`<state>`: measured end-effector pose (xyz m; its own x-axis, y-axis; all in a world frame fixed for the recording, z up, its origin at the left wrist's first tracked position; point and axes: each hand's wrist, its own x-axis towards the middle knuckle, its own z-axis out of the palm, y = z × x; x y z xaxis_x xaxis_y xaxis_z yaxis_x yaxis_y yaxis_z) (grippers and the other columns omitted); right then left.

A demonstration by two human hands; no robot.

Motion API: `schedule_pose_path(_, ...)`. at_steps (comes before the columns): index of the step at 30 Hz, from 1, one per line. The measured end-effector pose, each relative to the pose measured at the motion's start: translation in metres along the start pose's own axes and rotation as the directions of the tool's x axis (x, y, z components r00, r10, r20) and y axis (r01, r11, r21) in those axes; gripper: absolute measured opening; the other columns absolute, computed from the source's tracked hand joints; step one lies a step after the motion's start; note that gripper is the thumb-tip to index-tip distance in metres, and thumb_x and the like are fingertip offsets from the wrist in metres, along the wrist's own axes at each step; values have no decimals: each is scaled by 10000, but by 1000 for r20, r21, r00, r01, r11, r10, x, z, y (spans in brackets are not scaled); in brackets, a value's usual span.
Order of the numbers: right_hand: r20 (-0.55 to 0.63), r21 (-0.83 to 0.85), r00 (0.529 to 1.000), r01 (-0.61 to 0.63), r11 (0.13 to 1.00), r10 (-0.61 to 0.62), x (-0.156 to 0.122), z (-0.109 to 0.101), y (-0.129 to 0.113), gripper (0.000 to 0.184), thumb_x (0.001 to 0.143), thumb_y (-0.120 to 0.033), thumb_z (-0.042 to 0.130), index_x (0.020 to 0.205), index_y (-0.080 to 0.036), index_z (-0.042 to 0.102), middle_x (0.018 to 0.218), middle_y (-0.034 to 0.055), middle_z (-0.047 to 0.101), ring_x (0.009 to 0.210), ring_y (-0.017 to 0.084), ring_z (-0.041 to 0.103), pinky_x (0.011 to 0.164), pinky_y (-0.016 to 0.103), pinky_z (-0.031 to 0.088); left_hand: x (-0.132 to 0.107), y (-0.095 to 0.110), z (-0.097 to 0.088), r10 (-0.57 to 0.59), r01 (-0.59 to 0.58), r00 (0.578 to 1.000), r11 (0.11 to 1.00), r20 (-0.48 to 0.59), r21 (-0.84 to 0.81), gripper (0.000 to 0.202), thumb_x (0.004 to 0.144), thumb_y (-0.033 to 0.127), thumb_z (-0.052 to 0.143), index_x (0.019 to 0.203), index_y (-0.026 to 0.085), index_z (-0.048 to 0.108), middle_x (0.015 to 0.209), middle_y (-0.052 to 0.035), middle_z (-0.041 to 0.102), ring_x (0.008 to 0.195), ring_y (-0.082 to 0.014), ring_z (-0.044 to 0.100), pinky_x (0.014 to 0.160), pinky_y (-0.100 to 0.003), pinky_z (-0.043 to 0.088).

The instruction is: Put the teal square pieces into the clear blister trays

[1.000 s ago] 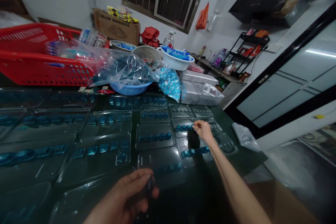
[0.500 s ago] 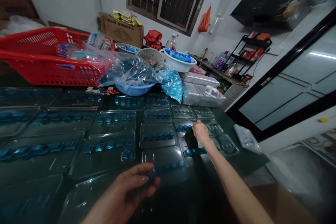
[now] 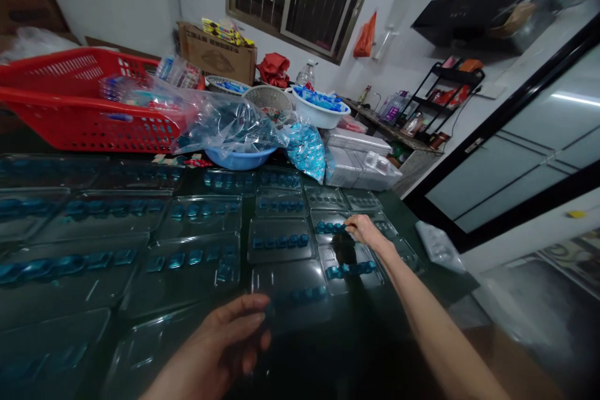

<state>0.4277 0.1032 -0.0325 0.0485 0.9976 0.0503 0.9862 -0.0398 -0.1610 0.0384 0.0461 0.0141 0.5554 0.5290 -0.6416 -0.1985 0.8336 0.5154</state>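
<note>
1. We can read no brand or label; the print on the brown cardboard box [image 3: 216, 62] and the yellow packets [image 3: 221, 31] on it is too small to make out.
2. Our right hand [image 3: 364, 230] reaches over a clear plastic blister tray [image 3: 328, 215], its fingertips [image 3: 349, 224] pinched narrowly on the end of a row of small teal-blue plastic pieces [image 3: 330, 228].
3. Our left hand [image 3: 220, 350] hovers, fingers loosely curled, just beside a second clear plastic tray [image 3: 290, 294]. We cannot tell whether it holds a piece.
4. Since the earlier frame, our left hand has drawn slightly away from that tray, and our right fingers have stretched further toward the blue row.
5. More trays cover the dark green surface [image 3: 450, 287]. Beyond them sit a red plastic basket [image 3: 84, 125], a clear plastic bag [image 3: 225, 128] over a blue bowl [image 3: 239, 160], and a white bowl [image 3: 319, 115].
</note>
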Motion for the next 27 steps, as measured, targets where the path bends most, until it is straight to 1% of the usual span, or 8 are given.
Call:
schedule_pose_path(5, -23, -5, 994, -103, 995, 103, -8, 1, -17, 228, 837, -309, 444, 904, -112, 538, 891, 48, 550, 790, 123, 531, 724, 307, 442, 8, -2, 5, 69, -69, 997, 998, -30, -13, 336, 648, 187, 667, 950, 150, 526, 835, -41, 542, 619, -121, 537, 425, -176, 324)
schedule_pose_path(9, -58, 9, 985, -164, 986, 165, -16, -7, -32, 217, 811, -257, 485, 956, -102, 526, 897, 68, 551, 816, 146, 531, 740, 321, 427, 7, 1, 12, 137, -137, 990, 990, 10, -33, 292, 678, 157, 620, 956, 98, 553, 905, -118, 556, 763, -210, 565, 532, -229, 420)
schedule_pose_path(12, -119, 50, 974, -190, 981, 194, -24, -20, -49, 372, 770, -177, 511, 1119, -68, 443, 865, 116, 565, 803, 186, 538, 723, 329, 410, 4, 2, 10, 159, -157, 986, 987, 51, -42, 341, 668, 106, 611, 999, 103, 530, 849, -127, 576, 816, -224, 565, 588, -232, 435)
schedule_pose_path(15, -169, 145, 970, -150, 978, 174, -42, -32, -86, 429, 797, -216, 462, 1199, -91, 380, 826, 101, 575, 757, 180, 543, 680, 297, 413, 2, -1, 5, 170, -168, 984, 985, 57, -34, 345, 662, 120, 629, 986, 137, 514, 777, -94, 584, 737, -175, 574, 550, -197, 417)
schedule_pose_path(18, -135, 288, 989, -27, 957, 68, -73, -40, -146, 302, 819, -305, 434, 1084, -172, 490, 779, 22, 578, 666, 107, 539, 594, 199, 425, 2, -4, 2, 186, -184, 979, 983, 78, -26, 311, 668, 160, 635, 954, 150, 512, 744, -68, 578, 665, -148, 568, 496, -182, 388)
schedule_pose_path(19, -117, 358, 993, 32, 933, 11, -84, -41, -167, 283, 808, -306, 456, 1066, -199, 499, 784, 1, 575, 663, 89, 536, 589, 178, 425, 2, -6, 2, 194, -193, 977, 981, 90, -24, 300, 670, 168, 634, 945, 151, 515, 726, -58, 572, 645, -141, 563, 481, -180, 378)
schedule_pose_path(22, -83, 667, 986, 161, 727, -142, -109, -41, -218, 250, 756, -238, 537, 1006, -225, 534, 768, -18, 554, 647, 81, 519, 573, 175, 417, 0, -9, 4, 243, -243, 960, 970, 137, -16, 248, 681, 176, 622, 907, 147, 525, 740, -49, 561, 600, -119, 536, 457, -182, 357)
schedule_pose_path(27, -107, 815, 991, 133, 565, -79, -121, -35, -245, 133, 716, -136, 564, 832, -197, 589, 699, -24, 532, 627, 80, 507, 569, 180, 402, -4, -16, 7, 302, -307, 936, 952, 179, -4, 189, 694, 198, 614, 854, 146, 529, 754, -42, 546, 591, -105, 499, 440, -179, 332)
